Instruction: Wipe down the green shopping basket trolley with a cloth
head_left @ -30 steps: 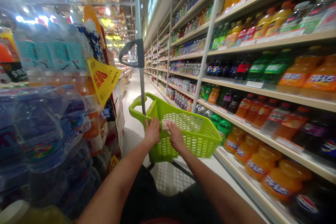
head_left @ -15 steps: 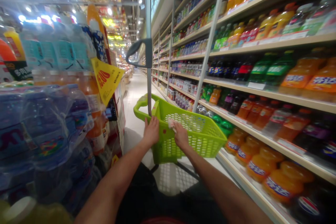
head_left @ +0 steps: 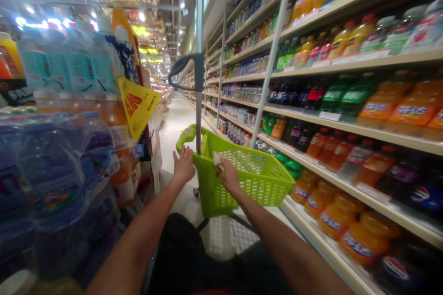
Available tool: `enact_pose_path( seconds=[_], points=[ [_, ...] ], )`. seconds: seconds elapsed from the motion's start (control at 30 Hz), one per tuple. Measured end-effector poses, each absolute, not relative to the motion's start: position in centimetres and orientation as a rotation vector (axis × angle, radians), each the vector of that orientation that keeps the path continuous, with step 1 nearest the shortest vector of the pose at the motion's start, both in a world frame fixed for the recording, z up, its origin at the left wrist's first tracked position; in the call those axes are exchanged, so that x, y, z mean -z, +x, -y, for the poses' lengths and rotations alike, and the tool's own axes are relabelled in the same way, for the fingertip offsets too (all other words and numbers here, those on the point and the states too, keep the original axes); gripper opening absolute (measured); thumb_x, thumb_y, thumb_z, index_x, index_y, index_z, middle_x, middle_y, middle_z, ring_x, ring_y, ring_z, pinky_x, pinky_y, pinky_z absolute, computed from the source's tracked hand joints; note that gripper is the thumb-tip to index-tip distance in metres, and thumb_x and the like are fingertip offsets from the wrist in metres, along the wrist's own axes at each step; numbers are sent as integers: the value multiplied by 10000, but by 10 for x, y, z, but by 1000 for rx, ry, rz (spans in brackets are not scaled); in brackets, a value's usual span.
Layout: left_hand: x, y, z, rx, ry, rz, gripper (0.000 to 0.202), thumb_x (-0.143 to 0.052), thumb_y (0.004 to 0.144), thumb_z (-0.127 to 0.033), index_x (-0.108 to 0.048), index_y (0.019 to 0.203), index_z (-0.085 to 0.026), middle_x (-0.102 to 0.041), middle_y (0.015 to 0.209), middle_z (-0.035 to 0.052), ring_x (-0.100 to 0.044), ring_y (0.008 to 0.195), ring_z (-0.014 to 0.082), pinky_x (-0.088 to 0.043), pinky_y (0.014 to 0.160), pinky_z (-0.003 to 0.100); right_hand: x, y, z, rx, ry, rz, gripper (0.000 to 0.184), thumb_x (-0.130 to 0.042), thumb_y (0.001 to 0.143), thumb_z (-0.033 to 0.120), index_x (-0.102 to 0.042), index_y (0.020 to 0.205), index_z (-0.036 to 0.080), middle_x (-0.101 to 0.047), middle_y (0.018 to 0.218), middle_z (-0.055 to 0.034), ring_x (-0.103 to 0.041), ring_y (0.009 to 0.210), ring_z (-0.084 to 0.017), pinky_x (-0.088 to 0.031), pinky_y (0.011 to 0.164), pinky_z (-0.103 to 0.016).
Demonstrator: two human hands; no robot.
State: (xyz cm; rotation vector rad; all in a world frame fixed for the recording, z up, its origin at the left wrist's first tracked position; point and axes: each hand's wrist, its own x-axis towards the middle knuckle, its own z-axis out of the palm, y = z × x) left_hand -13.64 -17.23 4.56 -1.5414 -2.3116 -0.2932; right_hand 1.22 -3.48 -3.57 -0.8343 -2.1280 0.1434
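Note:
A lime-green plastic shopping basket [head_left: 256,184] stands on the aisle floor in front of me, with a grey pull handle [head_left: 189,70] raised on a tall pole. My left hand [head_left: 183,166] hovers with fingers spread just off the basket's left rim, by the pole's base. My right hand [head_left: 229,176] presses a small white cloth or paper [head_left: 218,160] against the near rim of the basket, fingers closed on it.
Shelves of soda bottles [head_left: 346,156] run along the right side. Stacked shrink-wrapped water and drink packs [head_left: 65,156] with a yellow price tag [head_left: 136,103] crowd the left. The white-floored aisle [head_left: 175,122] runs ahead.
My left hand has come off the basket's near rim and shifted left, fingers now spread. My right hand stays on the rim with the white cloth. The view has swung slightly.

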Motion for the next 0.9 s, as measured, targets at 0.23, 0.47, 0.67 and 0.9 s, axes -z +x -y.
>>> enact_pose_path(
  seconds=[0.23, 0.47, 0.67, 0.9],
  points=[
    [-39, -130, 173, 256, -1537, 2262, 748, -435, 699, -158, -216, 1411, -86, -147, 1507, 94, -29, 1392, 241, -41, 1084, 586, 16, -29, 60, -150, -630, 2122, 510, -382, 769, 23, -522, 1239, 161, -517, 1304, -94, -369, 1279, -222, -287, 1059, -434],
    [-35, -131, 173, 297, -1563, 2214, 749, -445, 693, -157, -230, 1408, -96, -156, 1504, 103, -35, 1391, 249, -51, 1086, 574, -6, -14, 58, -244, -432, 2094, 504, -372, 804, 65, -499, 1271, 209, -486, 1338, -59, -399, 1266, -179, -335, 1061, -389],
    [-38, -145, 175, 325, -1532, 2190, 738, -415, 684, -114, -241, 1401, -98, -170, 1501, 110, -97, 1387, 241, -54, 1088, 577, -135, -30, 73, 117, -300, 1947, 532, -340, 895, 165, -250, 1412, 250, -223, 1487, -9, -108, 1383, -207, -177, 1116, -455],
    [-39, -145, 177, 335, -1544, 2200, 750, -420, 676, -96, -236, 1403, -109, -167, 1502, 100, -112, 1384, 238, -72, 1080, 584, -145, -37, 59, 306, -242, 2193, 443, -339, 892, 103, -431, 1311, 213, -365, 1429, -48, -107, 1383, -199, -126, 1105, -498]
  ],
)
